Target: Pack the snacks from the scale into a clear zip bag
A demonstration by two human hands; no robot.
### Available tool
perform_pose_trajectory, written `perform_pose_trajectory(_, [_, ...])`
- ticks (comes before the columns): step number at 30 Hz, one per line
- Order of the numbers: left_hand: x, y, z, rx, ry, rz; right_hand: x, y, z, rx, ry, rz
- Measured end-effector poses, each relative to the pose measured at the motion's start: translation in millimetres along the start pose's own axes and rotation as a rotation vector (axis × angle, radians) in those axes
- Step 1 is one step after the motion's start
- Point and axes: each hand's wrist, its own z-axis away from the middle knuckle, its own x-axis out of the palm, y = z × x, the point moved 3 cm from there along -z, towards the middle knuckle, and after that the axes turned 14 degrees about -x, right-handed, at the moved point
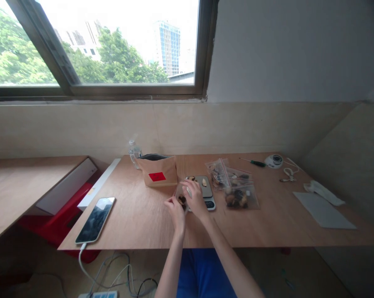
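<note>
Head view: I'm watching the L hand (175, 209) pinching a clear bag (178, 191) w/ dark pcs (182, 200) inside, abt mid-tabletop (133, 223), a bit in from the front edge. The R hand (195, 198) is covering part of the bag, fingers bent; can't tell if it's grasping anything. A scale (208, 191) is sitting just R of the bag, bearing a pale pc (204, 181). Further R, filled zip bags (238, 198) are overlapping. A kraft pouch (165, 169) w/ red label (157, 176) is standing open twd the back edge; a bottle (133, 152) is standing nr the back-L corner. A phone (96, 219) is lying nr the front-L corner, cable plugged in. Nr the back-R corner, a screwdriver (256, 163) is lying beside a dome cam (273, 161).
</note>
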Motion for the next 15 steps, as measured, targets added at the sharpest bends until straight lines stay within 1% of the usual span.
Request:
perform_pose_trajectory(2, [-1.5,1.1,1.0,-0.024,0.019,-0.046,-3.8,18.1,3.5,0.030,0.048,0.121])
perform_pose_trajectory(4, [-1.6,3.5,3.6,-0.026,0.017,-0.066,-3.1,40.8,9.2,0.099,0.056,0.252])
perform_pose_trajectory(6, [-1.0,5.0,6.2,-0.025,0.009,-0.083,2.6,62.7,17.0,0.162,0.003,0.369])
perform_pose_trajectory(8, [-0.5,5.1,7.8,-0.024,-0.002,-0.090,9.8,79.9,25.2,0.192,-0.070,0.444])
perform_pose_trajectory(11, [-0.5,4.4,8.8,-0.014,-0.007,-0.086,16.3,95.6,34.9,0.193,-0.140,0.486])
perform_pose_trajectory(13, [-0.8,4.4,9.5,-0.008,-0.005,-0.082,15.5,101.3,38.3,0.179,-0.136,0.484])
perform_pose_trajectory(15, [-1.0,4.8,10.6,-0.007,-0.008,-0.081,12.1,105.2,40.0,0.155,-0.103,0.466])
